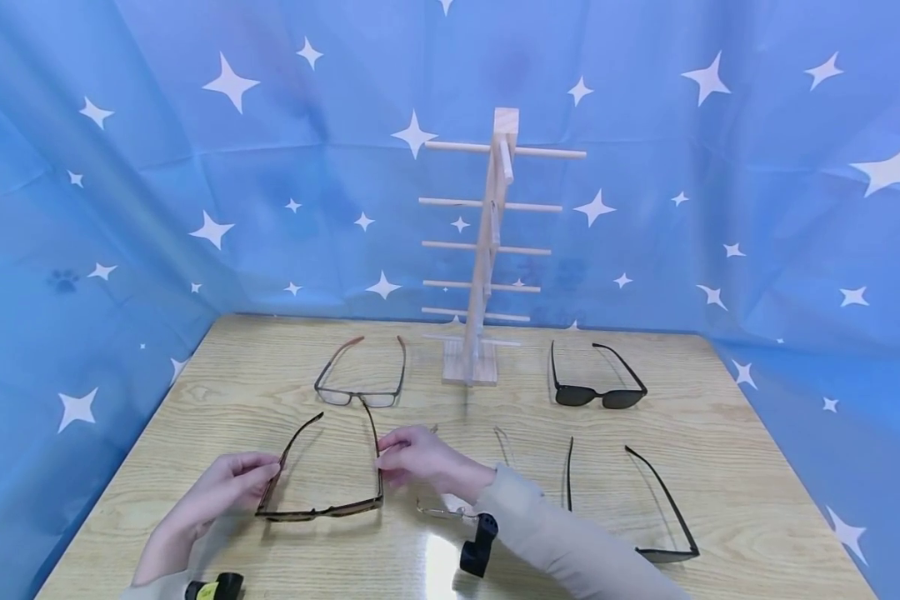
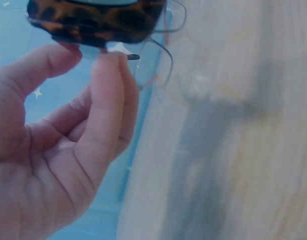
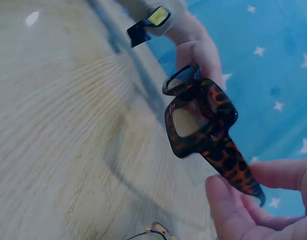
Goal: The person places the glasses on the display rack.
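Note:
Both hands hold a pair of tortoiseshell glasses [image 1: 318, 513] over the front left of the table, its arms unfolded and pointing away from me. My left hand [image 1: 217, 492] pinches the left arm of the glasses between thumb and fingers. On the other side, my right hand [image 1: 431, 458] grips the right arm partway along. The left wrist view has the mottled brown frame [image 2: 93, 22] right above the left fingertips [image 2: 111, 65]. From the right wrist, the patterned arm [image 3: 231, 165] runs down between thumb and fingers.
A wooden display rack [image 1: 487, 233] with bare crossbars stands at the back. Thin-framed glasses [image 1: 378, 400] lie left of it, black sunglasses [image 1: 621, 400] right. Thin metal-rimmed glasses [image 1: 438, 511] lie partly hidden below my right wrist. Black-framed glasses [image 1: 667, 556] sit behind my right sleeve.

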{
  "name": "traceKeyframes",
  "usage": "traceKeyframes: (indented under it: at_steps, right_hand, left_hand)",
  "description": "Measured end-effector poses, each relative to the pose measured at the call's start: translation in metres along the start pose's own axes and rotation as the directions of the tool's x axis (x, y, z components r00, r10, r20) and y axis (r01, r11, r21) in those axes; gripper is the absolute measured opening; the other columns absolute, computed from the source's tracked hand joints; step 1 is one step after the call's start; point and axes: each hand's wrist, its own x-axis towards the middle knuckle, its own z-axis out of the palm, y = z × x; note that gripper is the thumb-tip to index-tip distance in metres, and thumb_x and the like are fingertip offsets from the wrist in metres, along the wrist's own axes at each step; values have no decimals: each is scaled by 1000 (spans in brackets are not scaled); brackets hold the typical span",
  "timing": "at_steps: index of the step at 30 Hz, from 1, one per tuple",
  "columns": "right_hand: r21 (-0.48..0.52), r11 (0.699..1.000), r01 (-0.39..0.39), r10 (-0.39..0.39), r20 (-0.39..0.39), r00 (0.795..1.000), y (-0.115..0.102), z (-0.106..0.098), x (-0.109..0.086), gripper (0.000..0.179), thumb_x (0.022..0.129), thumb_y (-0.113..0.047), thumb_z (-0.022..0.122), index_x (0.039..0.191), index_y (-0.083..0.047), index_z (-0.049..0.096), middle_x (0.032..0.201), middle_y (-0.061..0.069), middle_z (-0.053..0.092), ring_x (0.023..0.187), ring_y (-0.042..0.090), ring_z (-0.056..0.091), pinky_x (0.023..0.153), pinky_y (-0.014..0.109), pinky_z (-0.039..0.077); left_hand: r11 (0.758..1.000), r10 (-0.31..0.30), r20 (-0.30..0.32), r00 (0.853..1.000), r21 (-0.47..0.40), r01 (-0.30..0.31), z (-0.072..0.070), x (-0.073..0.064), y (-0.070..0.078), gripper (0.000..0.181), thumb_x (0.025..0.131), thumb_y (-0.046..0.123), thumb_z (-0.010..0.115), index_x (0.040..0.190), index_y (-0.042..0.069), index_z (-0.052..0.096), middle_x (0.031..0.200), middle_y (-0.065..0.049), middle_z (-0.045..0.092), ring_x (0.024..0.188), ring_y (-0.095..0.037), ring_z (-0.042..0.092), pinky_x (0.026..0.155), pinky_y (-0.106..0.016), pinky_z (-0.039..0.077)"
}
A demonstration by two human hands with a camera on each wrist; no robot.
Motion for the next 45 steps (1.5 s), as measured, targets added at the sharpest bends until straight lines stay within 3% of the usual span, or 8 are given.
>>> traceKeyframes:
  at_steps: [5, 12, 17, 25, 37, 45]
  right_hand:
    - [103, 995, -16, 16, 1, 1000, -4, -13, -7, 34, 86, 4, 58, 117, 16, 48, 87, 8, 56, 70, 14, 58, 76, 35, 56]
    - [169, 986, 8, -5, -18, 1000, -11, -32, -18, 32, 86, 1, 58, 114, 14, 49, 88, 5, 57, 76, 12, 57, 77, 34, 55]
    - [167, 985, 42, -35, -45, 998, -13, -45, -27, 31, 86, 1, 58, 113, 13, 51, 87, 4, 57, 77, 12, 58, 73, 30, 56]
    - [160, 986, 57, -42, -91, 995, -19, -66, -40, 32, 85, -3, 60, 113, 12, 51, 88, 5, 59, 77, 12, 59, 72, 29, 55]
    - [123, 987, 99, -83, -128, 988, -18, -95, -55, 28, 88, -4, 58, 112, 8, 52, 87, 4, 59, 78, 12, 59, 75, 30, 54]
    - [96, 989, 116, -100, -165, 981, -11, -112, -61, 44, 88, -7, 59, 121, 16, 43, 91, 5, 60, 82, 13, 59, 75, 29, 54]
  left_hand:
    - [998, 41, 24, 999, -51, -40, 6, 4, 10, 45, 95, 14, 54, 119, -22, 46, 96, -5, 63, 77, -8, 60, 68, -28, 55]
    - [992, 65, 36, 997, -109, -60, 20, 12, 29, 34, 94, 14, 56, 114, -14, 54, 95, -2, 63, 78, -7, 58, 68, -27, 55]
    - [988, 61, 43, 997, -143, -54, 30, 20, 40, 28, 93, 13, 56, 111, -9, 58, 92, 1, 63, 77, -7, 58, 68, -26, 54]
    - [988, 45, 56, 997, -148, -36, 46, 35, 56, 36, 92, 14, 58, 114, -14, 54, 89, 2, 61, 77, -7, 57, 69, -24, 54]
    - [984, 85, 131, 988, -164, -63, 68, 60, 70, 42, 92, 13, 57, 118, -19, 47, 88, -1, 57, 75, -7, 56, 67, -24, 54]
    - [980, 108, 162, 981, -182, -78, 80, 76, 77, 36, 92, 12, 57, 113, -17, 50, 85, -1, 56, 74, -9, 55, 69, -24, 54]
